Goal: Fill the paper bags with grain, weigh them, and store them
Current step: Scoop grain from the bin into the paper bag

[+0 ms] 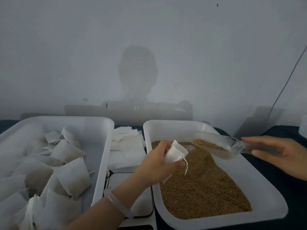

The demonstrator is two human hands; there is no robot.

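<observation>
Your left hand [159,163] is pinching an empty paper bag [176,152] above the grain [204,188] in the right tray [249,185], with the bag's drawstring dangling. Your right hand [279,155] is gripping the handle of a clear scoop [216,143] (partly loaded with grain) and holding it just beside the bag. Filled bags [73,175] are lying in the left tray [99,143]. Flat empty bags [127,146] are sitting between the trays, behind the scale [123,180].
</observation>
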